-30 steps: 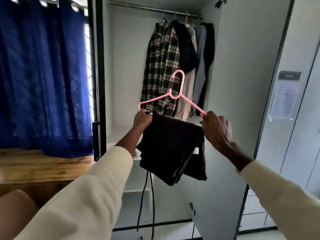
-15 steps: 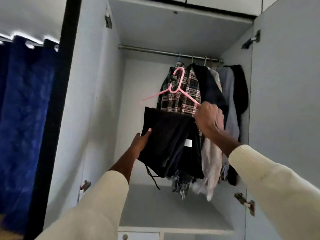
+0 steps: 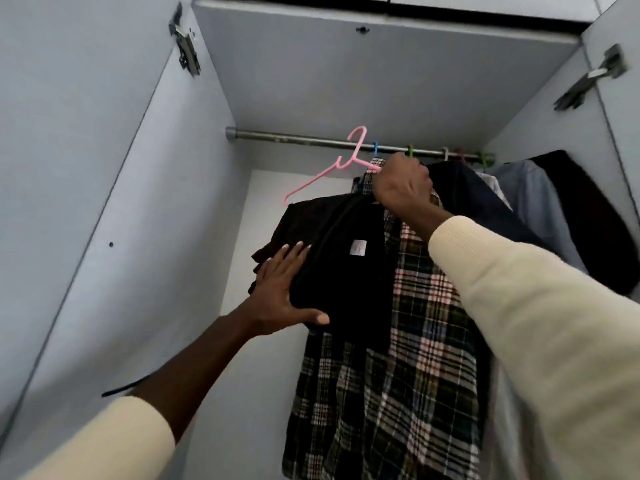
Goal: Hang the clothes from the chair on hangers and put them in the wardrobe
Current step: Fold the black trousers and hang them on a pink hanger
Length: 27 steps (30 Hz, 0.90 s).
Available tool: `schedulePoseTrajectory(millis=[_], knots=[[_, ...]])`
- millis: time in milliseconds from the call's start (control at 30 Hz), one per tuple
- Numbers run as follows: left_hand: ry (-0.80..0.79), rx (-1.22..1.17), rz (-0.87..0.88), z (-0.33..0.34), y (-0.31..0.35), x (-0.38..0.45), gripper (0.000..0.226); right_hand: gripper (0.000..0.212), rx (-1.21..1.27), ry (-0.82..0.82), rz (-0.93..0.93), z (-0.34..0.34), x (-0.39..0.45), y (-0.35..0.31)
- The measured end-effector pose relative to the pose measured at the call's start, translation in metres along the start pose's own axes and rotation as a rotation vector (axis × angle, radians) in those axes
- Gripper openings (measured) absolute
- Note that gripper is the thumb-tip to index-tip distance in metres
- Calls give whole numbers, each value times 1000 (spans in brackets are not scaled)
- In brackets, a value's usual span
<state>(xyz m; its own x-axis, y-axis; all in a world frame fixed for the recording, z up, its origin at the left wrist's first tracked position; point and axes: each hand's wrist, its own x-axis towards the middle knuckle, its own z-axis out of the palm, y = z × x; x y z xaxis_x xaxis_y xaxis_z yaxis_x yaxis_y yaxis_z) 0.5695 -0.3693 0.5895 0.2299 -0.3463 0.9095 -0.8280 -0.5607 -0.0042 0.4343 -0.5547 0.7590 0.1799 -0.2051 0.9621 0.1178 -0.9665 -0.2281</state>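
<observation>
I take the wardrobe rail (image 3: 294,137) as my mark. Since half a second ago the view has tipped up and the load has risen: the pink hanger (image 3: 323,174) now has its hook right at the rail, though I cannot tell if it is over it yet. I judge the hanging step nearly done.

The rail is bare from its left end to the hook; right of the hook it is crowded by the plaid shirt (image 3: 398,358) and further hung clothes.

The folded black trousers (image 3: 339,265) drape below the rail. My right hand (image 3: 398,181) grips the hanger's arm, fingers curled; my left hand (image 3: 280,292) props the trousers, fingers spread flat.
</observation>
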Motion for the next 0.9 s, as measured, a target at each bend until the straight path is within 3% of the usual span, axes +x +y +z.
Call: schedulePoseTrajectory(millis=[100,200,500,733,900], knots=[[40,143,-34,30,-30,43,124,29,23,39,-27,37,41,-3],[104,92,-85,50,-54,81,108,31,-3,65,-55,68,67,-10],[159,-263,-119,79,-114,147,72,30,-79,179,-145,132,112,-37],[115,-414,-91,96,-143,150,72,32,-108,187,-95,165,117,-48],[56,-611,-230,113,-158,140,56,28,122,116,-83,175,106,-56]])
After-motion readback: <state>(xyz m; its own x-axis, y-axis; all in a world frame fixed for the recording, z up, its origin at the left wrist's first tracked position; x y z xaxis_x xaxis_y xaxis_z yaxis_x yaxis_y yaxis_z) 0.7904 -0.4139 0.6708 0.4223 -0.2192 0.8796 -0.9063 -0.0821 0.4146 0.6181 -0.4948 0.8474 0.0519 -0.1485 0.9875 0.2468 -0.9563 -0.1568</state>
